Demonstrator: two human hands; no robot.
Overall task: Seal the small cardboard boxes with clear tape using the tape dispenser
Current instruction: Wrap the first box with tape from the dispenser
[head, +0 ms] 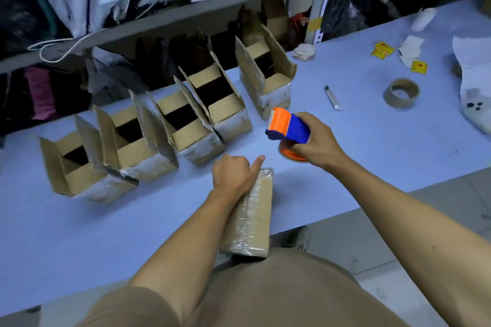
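1. closed cardboard box (256,210) at lower centre of frame, lying on the light blue table (372,141) at its near edge; glossy clear tape visible along the top seam and wrapped over the near end. judged sealed on the seam that shows.
2. left hand (233,175) resting on the far end of that box, fingers curled under, thumb extended and pressed down at the tape's far end.
3. right hand (316,141) at centre right, raised off the box, wrapped round the blue handle of the orange-and-blue tape dispenser (287,127).
4. five open boxes (212,103) in a diagonal row from mid left to upper centre, flaps upright, lower parts already taped. tops unsealed; most of the task judged outstanding.
5. spare tape roll (401,92) and small cutter (332,98) at right of frame, well apart from the work.
6. not determinable: contents of the open boxes (interiors dark); whether tape is cut free from the dispenser; underside and left flank of the closed box, hidden by the forearm.
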